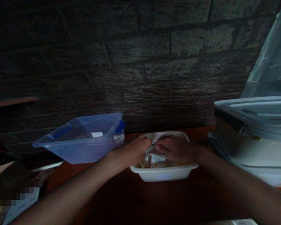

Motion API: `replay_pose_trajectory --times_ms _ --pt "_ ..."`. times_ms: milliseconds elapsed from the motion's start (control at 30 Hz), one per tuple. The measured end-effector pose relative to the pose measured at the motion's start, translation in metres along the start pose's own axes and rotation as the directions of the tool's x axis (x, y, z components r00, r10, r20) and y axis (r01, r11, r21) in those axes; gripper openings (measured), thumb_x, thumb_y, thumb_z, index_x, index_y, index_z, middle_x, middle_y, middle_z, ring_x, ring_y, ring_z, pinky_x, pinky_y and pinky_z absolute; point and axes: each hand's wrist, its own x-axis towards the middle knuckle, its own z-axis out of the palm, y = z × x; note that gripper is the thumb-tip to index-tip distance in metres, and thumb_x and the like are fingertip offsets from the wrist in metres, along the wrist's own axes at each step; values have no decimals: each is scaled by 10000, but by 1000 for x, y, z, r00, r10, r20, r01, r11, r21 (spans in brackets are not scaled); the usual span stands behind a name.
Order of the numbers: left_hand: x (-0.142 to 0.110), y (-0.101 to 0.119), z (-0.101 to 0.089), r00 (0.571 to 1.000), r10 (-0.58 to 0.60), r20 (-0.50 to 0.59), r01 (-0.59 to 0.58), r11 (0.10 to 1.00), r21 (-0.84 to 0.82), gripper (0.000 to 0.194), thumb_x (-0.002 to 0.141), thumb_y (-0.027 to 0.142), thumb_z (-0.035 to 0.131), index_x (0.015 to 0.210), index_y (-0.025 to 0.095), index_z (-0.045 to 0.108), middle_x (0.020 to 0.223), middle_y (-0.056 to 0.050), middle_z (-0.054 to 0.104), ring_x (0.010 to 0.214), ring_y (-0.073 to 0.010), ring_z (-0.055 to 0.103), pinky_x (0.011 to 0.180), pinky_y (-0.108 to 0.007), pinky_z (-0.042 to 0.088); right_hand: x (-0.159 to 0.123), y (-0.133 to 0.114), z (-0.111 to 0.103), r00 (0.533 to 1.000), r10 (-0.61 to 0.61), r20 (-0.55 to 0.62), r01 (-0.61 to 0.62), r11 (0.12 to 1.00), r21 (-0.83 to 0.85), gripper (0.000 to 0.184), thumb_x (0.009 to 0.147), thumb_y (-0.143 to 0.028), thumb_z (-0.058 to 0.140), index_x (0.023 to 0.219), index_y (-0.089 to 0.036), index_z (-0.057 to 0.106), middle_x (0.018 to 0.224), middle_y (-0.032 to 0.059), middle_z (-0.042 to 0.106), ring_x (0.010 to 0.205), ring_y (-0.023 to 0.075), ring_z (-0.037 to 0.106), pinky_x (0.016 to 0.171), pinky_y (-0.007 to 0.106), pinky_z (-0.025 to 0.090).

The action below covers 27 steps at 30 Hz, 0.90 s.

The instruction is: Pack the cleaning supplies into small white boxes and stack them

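A white plastic tub (166, 175) stands on the table in front of me, and both my hands reach into its opening. Inside it lies a clear plastic bag (152, 152) with a small printed label and something brownish in it. My left hand (140, 147) is closed, its fingers pinching the bag's upper edge. Close beside it, my right hand (174, 147) has its fingers bent and gripping the same edge. The fingertips are partly hidden, and the dim light blurs the contents.
To the left is a translucent blue bin (84, 148) with blue latches and a white piece inside. Large lidded containers (257, 140) stand at the right, with a translucent sheet (269, 62) behind. A dark brick wall (140, 72) closes off the back of the reddish-brown table (131, 200).
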Motion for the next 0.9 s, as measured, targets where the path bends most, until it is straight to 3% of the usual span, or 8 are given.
replay_pose_trajectory --times_ms 67,133,333,400,567,700,800,900 --pt "4 -4 0 995 37 -93 -39 999 -13 278 921 57 461 1036 178 682 1043 -89 665 1006 -209 625 857 -310 476 3 4 1 995 22 -95 -23 1000 -8 394 1063 -339 402 1228 -162 713 1219 127 740 1091 259 673 940 356 445" --pt "9 -7 2 991 57 -121 -61 997 -36 291 923 59 458 1058 187 682 1049 -85 670 1029 -216 626 883 -326 478 7 5 2 993 13 -115 -13 1000 2 402 1066 -329 387 1248 -151 698 1243 134 730 1120 263 667 969 364 441" --pt "15 -6 14 993 7 116 -12 999 41 164 915 145 522 910 159 685 953 -100 676 861 -227 657 729 -318 491 10 -1 5 998 -43 46 41 999 29 417 1063 -337 394 995 -157 763 1033 109 788 916 233 714 830 330 483" --pt "14 -5 12 995 16 102 -22 998 59 192 929 141 493 894 159 681 927 -97 673 845 -225 655 719 -319 484 6 -1 3 999 -16 41 15 1000 24 404 1058 -336 405 1022 -151 762 1039 119 787 919 239 712 820 333 480" --pt "4 1 -7 994 85 -62 -87 996 -26 241 912 86 467 980 208 663 1001 -58 667 973 -204 642 825 -309 468 -11 -4 -12 986 50 -160 -47 999 25 319 1022 -318 502 1210 -184 723 1179 107 757 1100 257 680 954 350 444" --pt "-8 9 -13 997 79 21 -74 982 -176 144 907 148 522 922 221 645 945 -22 661 910 -176 630 772 -276 453 -20 -15 -19 993 -80 -89 88 992 89 275 963 -283 617 1207 -239 736 1131 49 773 1042 225 703 911 304 460" --pt "-16 12 -17 997 29 70 -15 981 -191 149 907 163 508 921 222 644 900 -12 643 829 -164 616 695 -271 424 -20 -22 -16 992 -129 -9 129 986 101 218 956 -246 626 1123 -238 767 1045 32 791 982 215 719 867 286 467" --pt "-21 12 -24 996 1 86 16 982 -190 130 878 166 536 932 222 640 873 -2 637 804 -160 610 671 -267 407 -21 -21 -12 993 -75 -93 82 994 74 231 964 -237 618 1144 -253 762 1041 21 792 952 199 721 847 281 472"
